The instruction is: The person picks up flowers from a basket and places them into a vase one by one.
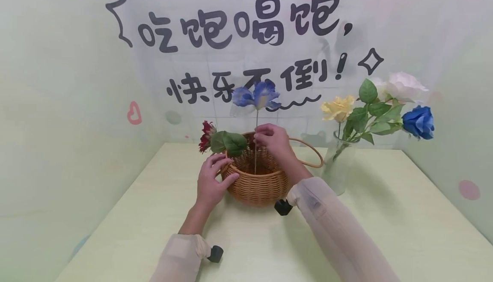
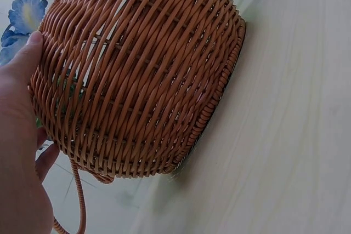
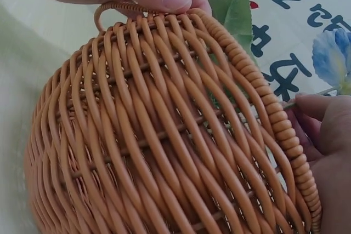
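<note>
A brown wicker basket (image 1: 257, 190) stands upright on the table in the head view. My left hand (image 1: 211, 180) holds its left rim, thumb at the front and fingers towards the back; in the left wrist view the thumb (image 2: 28, 56) lies against the weave. Above the basket my right hand (image 1: 275, 141) pinches the thin stem of a blue iris (image 1: 257, 95), which is upright with its lower stem inside the basket. A red flower (image 1: 207, 136) with green leaves (image 1: 234, 143) leans out over the left rim. Whether the iris stem touches the basket's bottom, I cannot tell.
Right of the basket a clear glass vase (image 1: 340, 170) holds a yellow flower (image 1: 339, 108), a blue rose (image 1: 418, 122) and a pale pink flower (image 1: 404, 86). The basket's loop handle (image 1: 316, 155) reaches close to the vase. Printed walls enclose the table (image 1: 246, 239).
</note>
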Motion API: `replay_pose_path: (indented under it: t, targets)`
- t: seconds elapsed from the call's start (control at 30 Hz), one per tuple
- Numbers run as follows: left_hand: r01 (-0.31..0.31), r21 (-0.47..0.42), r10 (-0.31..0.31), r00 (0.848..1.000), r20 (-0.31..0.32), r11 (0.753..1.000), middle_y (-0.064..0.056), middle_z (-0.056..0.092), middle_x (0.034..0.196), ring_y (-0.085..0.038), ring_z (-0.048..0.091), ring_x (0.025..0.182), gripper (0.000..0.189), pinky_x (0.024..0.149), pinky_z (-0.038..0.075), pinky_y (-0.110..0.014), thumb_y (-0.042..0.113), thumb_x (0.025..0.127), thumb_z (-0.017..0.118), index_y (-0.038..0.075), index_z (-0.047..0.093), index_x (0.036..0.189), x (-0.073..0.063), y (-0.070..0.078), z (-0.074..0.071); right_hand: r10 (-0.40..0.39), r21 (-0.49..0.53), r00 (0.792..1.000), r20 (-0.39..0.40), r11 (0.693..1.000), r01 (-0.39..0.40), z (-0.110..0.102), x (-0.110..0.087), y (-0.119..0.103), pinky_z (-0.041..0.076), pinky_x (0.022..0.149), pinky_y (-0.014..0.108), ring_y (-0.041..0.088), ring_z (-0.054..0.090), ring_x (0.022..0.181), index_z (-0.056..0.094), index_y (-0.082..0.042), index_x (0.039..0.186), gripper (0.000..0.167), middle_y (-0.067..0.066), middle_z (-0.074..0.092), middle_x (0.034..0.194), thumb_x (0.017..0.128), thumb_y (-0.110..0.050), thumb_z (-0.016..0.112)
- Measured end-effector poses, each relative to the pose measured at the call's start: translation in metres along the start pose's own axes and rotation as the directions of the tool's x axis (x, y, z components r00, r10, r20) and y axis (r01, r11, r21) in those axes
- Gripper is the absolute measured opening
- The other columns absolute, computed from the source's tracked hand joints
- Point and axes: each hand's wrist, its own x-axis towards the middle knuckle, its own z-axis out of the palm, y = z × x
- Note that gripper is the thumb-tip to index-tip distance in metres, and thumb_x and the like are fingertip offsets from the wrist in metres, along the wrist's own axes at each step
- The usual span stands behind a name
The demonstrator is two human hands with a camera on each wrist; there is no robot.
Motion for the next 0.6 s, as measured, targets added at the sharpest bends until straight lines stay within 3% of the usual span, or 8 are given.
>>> replay_pose_path:
  t: [0.27,0.5,0.6]
  targets:
    - [0.020,-0.026,-0.020,1.000,0.004,0.999,-0.004,0.052,0.131,-0.024,0.043,0.126,0.035,0.092,0.050,-0.047,0.031,0.082,0.080,0.016,0.070,0.111,-0.002,0.000,0.003,-0.047,0.111,0.994,-0.101,0.992,0.058,-0.008,-0.008,-0.006,0.057,0.076,0.044,0.036,0.068,0.080,0.065,0.014,0.105,0.021,0.033,0.065,0.098,0.088,0.003,0.069]
    - [0.043,-0.050,-0.043,0.999,0.000,0.998,-0.001,0.051,0.131,-0.020,0.042,0.126,0.033,0.093,0.050,-0.044,0.029,0.082,0.080,0.017,0.070,0.111,0.000,-0.001,0.001,-0.062,0.216,0.984,-0.168,0.971,0.098,-0.012,-0.015,-0.014,0.058,0.073,0.038,0.016,0.068,0.067,0.063,0.016,0.108,0.024,0.008,0.069,0.079,0.087,0.005,0.069]
    - [0.041,-0.052,-0.041,0.999,0.003,0.998,-0.002,0.051,0.131,-0.022,0.043,0.126,0.034,0.092,0.050,-0.045,0.029,0.082,0.080,0.016,0.070,0.111,0.000,-0.001,0.001,-0.051,0.290,0.977,-0.206,0.951,0.111,-0.013,-0.018,-0.016,0.058,0.071,0.036,0.015,0.068,0.067,0.063,0.015,0.107,0.023,0.005,0.069,0.076,0.086,0.006,0.069]
